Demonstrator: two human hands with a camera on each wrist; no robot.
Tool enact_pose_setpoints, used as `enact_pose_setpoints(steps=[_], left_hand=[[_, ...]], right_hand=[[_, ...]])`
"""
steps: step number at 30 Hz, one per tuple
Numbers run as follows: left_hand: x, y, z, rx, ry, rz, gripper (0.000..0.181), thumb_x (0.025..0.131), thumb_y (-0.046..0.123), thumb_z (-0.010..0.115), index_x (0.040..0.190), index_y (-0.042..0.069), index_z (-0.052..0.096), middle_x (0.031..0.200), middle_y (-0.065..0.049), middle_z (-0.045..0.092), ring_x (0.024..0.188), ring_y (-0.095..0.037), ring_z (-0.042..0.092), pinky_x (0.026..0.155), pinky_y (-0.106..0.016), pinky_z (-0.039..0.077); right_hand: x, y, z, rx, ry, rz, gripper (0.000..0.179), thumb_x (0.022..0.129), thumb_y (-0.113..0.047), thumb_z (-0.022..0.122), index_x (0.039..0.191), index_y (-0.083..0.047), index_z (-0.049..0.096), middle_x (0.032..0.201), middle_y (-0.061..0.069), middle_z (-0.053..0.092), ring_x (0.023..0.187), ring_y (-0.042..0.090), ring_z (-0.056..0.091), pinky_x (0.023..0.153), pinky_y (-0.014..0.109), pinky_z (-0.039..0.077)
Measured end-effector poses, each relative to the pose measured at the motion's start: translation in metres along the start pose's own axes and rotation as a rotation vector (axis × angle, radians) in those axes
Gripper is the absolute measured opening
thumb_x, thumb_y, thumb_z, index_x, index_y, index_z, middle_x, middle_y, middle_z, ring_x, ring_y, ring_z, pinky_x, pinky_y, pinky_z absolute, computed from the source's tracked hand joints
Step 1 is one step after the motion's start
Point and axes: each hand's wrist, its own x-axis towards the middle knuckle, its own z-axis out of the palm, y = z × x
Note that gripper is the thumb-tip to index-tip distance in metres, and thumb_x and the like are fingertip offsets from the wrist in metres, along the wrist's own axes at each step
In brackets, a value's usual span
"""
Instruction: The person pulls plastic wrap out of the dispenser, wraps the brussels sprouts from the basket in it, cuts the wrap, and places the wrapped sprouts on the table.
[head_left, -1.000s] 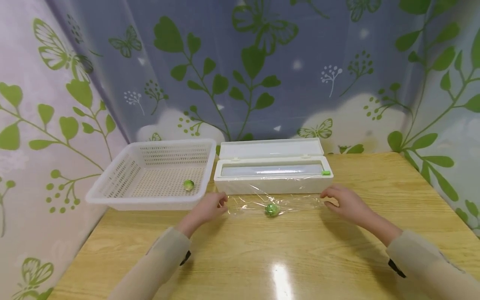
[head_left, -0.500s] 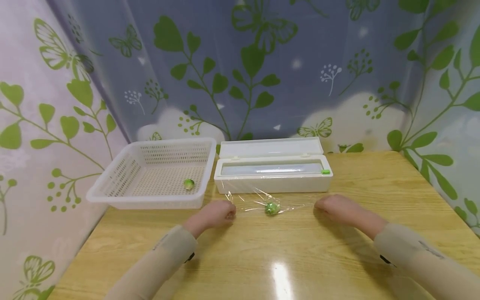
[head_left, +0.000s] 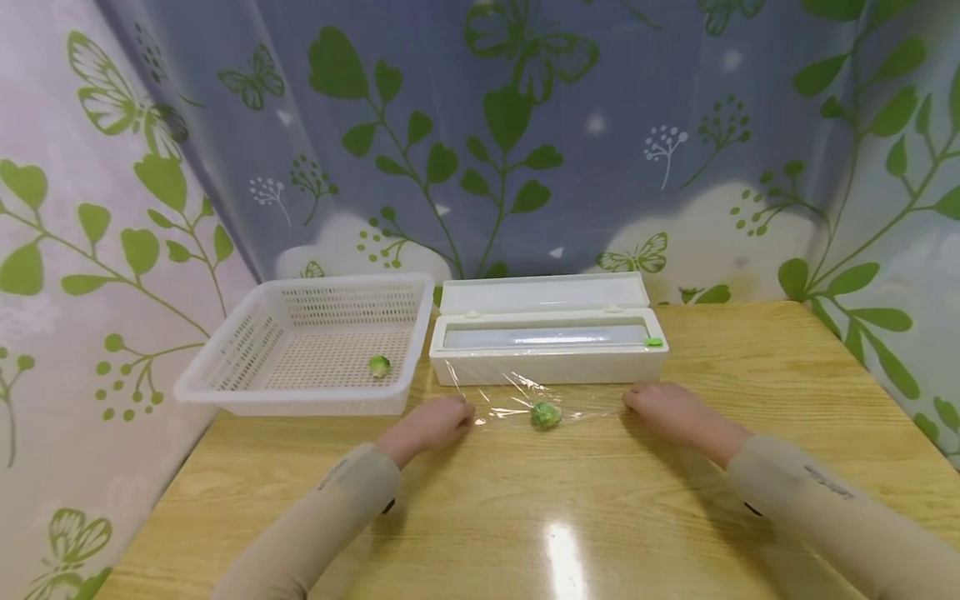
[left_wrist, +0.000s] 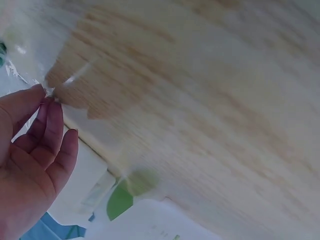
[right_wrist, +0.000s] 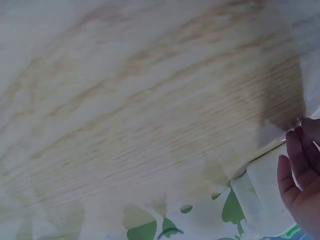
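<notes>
A sheet of clear plastic wrap (head_left: 504, 412) runs from the white wrap dispenser (head_left: 547, 368) down onto the table. Under or within it sits a small green Brussels sprout (head_left: 545, 416); which of the two I cannot tell. My left hand (head_left: 437, 423) pinches the sheet's left edge; the left wrist view shows thumb and fingertips (left_wrist: 54, 107) meeting on the film. At the opposite edge my right hand (head_left: 672, 412) pinches the wrap too, its fingers (right_wrist: 295, 150) curled against the thumb. The dispenser's lid (head_left: 543, 293) stands raised, with the roll (head_left: 543, 337) visible inside.
Left of the dispenser stands a white perforated basket (head_left: 292, 407) holding another sprout (head_left: 378, 366). A green slider (head_left: 654, 342) sits at the dispenser's right end. Behind the wooden table (head_left: 480, 517) hangs a patterned curtain (head_left: 420, 100).
Both hands have come inward toward the sprout and closed from looser fingers into pinches on the wrap's edges. The wrap between them spans a narrower width. Basket and dispenser stay put.
</notes>
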Motion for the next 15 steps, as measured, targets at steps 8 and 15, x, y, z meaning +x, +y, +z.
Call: enact_pose_setpoints(steps=[8, 15], left_hand=[[-0.006, -0.001, -0.003, -0.08, 0.065, -0.01, 0.011, 0.083, 0.007, 0.054, 0.074, 0.012, 0.051, 0.07, 0.003, 0.048, 0.061, -0.012, 0.047, 0.055, -0.026, 0.041], [-0.008, -0.004, -0.012, -0.095, 0.099, 0.0, 0.009, 0.081, 0.007, 0.055, 0.074, 0.011, 0.052, 0.073, 0.003, 0.049, 0.065, -0.012, 0.049, 0.056, -0.024, 0.042]], right_hand=[[-0.002, -0.003, 0.005, 0.114, 0.033, 0.123, 0.023, 0.079, 0.0, 0.058, 0.065, -0.011, 0.044, 0.065, 0.0, 0.039, 0.053, 0.015, 0.044, 0.043, 0.03, 0.037], [0.001, 0.002, 0.009, 0.17, 0.042, 0.075, 0.016, 0.077, -0.001, 0.065, 0.073, -0.008, 0.051, 0.07, -0.001, 0.045, 0.062, 0.014, 0.048, 0.053, 0.029, 0.042]])
